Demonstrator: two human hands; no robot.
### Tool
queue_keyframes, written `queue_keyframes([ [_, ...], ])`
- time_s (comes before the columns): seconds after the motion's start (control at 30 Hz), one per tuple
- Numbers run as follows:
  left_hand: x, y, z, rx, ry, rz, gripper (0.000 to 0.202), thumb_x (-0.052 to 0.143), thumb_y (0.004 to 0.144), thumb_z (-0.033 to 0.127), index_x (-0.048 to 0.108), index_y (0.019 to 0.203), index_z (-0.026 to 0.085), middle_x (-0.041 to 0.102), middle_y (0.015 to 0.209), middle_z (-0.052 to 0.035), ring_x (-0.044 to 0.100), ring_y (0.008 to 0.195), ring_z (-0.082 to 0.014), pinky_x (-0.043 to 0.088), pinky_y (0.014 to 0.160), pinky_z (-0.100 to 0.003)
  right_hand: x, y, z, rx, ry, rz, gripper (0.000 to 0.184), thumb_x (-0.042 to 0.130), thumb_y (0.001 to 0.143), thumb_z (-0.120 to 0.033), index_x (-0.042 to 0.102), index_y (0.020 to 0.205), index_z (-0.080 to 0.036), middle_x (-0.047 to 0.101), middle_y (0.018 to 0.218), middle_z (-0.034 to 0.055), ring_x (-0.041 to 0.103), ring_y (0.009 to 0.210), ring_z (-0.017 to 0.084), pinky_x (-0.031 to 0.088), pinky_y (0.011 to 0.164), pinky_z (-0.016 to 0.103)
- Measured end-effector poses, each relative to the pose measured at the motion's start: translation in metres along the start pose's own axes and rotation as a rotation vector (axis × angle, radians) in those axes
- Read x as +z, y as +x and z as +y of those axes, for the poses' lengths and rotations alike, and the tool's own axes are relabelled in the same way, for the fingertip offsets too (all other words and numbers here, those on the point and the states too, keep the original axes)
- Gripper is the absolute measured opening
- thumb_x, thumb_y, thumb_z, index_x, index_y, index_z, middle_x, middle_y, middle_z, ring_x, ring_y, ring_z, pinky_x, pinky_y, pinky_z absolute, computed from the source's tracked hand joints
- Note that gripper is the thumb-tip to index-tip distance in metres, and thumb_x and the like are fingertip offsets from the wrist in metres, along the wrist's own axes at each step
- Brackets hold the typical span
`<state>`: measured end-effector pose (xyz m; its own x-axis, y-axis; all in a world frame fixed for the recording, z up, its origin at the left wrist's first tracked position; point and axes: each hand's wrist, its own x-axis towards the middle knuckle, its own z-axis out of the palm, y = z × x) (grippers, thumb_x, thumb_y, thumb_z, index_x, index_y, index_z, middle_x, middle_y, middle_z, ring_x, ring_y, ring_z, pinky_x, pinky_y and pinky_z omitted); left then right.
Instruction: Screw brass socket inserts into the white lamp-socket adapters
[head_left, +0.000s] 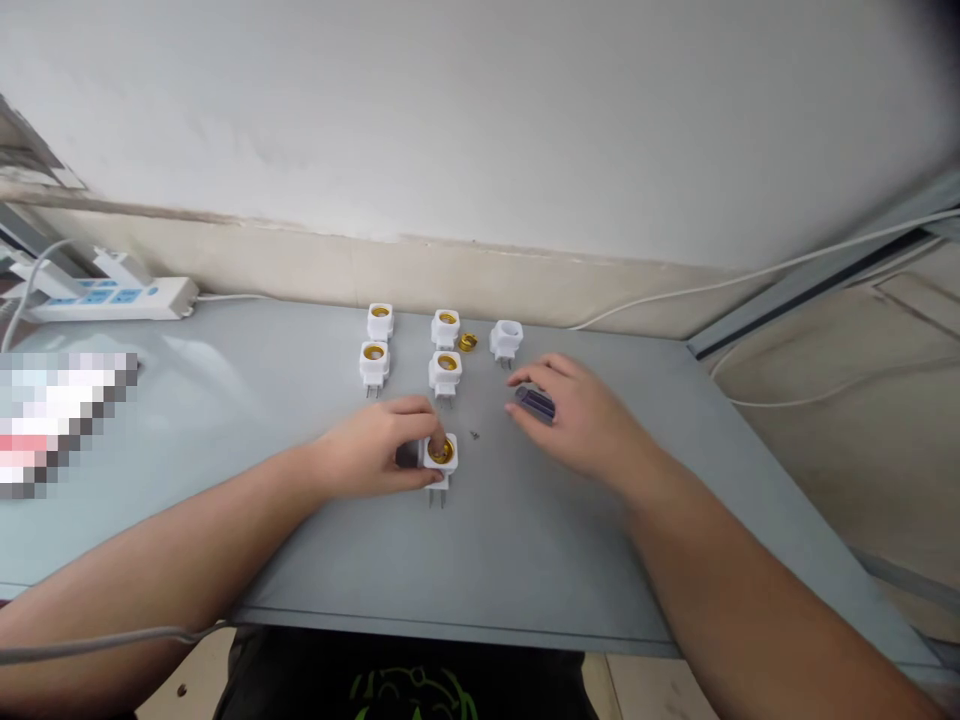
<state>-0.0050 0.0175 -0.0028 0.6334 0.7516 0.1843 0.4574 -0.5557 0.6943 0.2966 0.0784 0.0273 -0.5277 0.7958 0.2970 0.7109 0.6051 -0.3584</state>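
My left hand (379, 445) is closed around a white plug-in lamp socket (440, 458) with a brass threaded insert, holding it against the grey table (480, 560); its two prongs point toward me. One finger rests on the brass ring. My right hand (581, 415) lies to the right with fingers curled over a small dark grey oblong object (535, 402). A tiny screw (474, 435) lies on the table between the hands.
Several more white sockets stand in rows behind the hands (447, 370), one without its insert (507, 340), beside a loose brass ring (468, 342). A white power strip (112, 297) lies far left. White cables (750, 275) run along the wall at right.
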Motion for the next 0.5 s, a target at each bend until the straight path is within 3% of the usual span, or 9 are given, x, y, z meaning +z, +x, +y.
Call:
queue_keyframes([
  [0.1,0.000,0.000,-0.001,0.013,-0.004,-0.001,0.019,0.076,0.093,0.035,0.069,0.105,0.023,0.066,0.117,-0.0084,0.070,0.103,-0.0243,0.058,0.090,-0.036,-0.006,0.002,0.033,0.103,-0.103,-0.154,0.033,0.078,0.080,-0.032,0.075,0.110,-0.019,0.070,0.106,0.0140,0.066,0.095,0.035,0.051,0.079,0.046],
  [0.27,0.000,-0.001,-0.001,0.008,0.015,0.003,0.017,0.073,0.095,0.034,0.070,0.105,0.022,0.066,0.118,-0.0093,0.070,0.102,-0.0245,0.058,0.090,-0.037,-0.008,0.003,0.050,0.157,-0.087,-0.271,0.014,0.074,0.081,-0.027,0.075,0.093,-0.022,0.073,0.091,0.0077,0.065,0.075,0.026,0.043,0.062,0.034],
  [0.4,-0.001,-0.001,0.000,-0.005,0.028,0.001,0.019,0.074,0.095,0.034,0.067,0.109,0.023,0.065,0.116,-0.0070,0.069,0.096,-0.0220,0.057,0.084,-0.034,-0.013,0.005,0.036,0.140,0.082,-0.180,0.016,0.078,0.082,-0.030,0.078,0.097,-0.026,0.073,0.089,0.0032,0.066,0.075,0.023,0.047,0.064,0.034],
  [0.5,0.000,-0.002,0.000,-0.040,0.047,0.014,0.028,0.077,0.092,0.035,0.063,0.114,0.024,0.065,0.111,-0.0048,0.067,0.086,-0.0190,0.054,0.074,-0.031,-0.020,0.006,0.026,0.191,0.294,0.074,0.027,0.079,0.088,-0.042,0.076,0.109,-0.025,0.070,0.081,0.0011,0.066,0.066,0.020,0.053,0.061,0.034],
])
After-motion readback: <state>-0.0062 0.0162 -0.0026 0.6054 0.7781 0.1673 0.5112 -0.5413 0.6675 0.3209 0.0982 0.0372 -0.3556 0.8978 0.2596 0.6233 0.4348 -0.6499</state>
